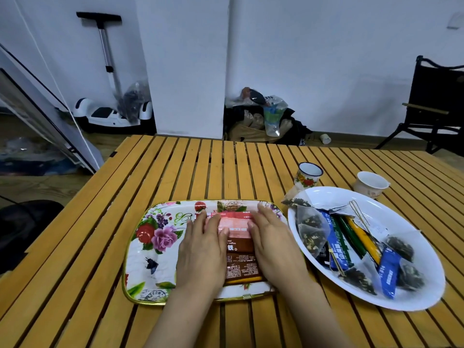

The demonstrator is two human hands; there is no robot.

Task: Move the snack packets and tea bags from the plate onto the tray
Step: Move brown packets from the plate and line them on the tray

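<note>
I see my left hand [200,252] and right hand [273,244], fingers straight and released, pressing pink-and-brown coffee sachets [237,237] flat on the floral rectangular tray [148,247]; tea bags [311,227] and blue snack packets [388,275] fill the white oval plate [391,209] on the slatted wooden table [200,167].

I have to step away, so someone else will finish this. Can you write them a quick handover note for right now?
Left hand and right hand: both flat, fingers straight, pressing on the brown and pink packets lying in the floral tray.
Done: those packets are on the tray.
Left: the white plate to the right still holds several tea bags and the blue, green and yellow stick packets. Move them all over.
</note>
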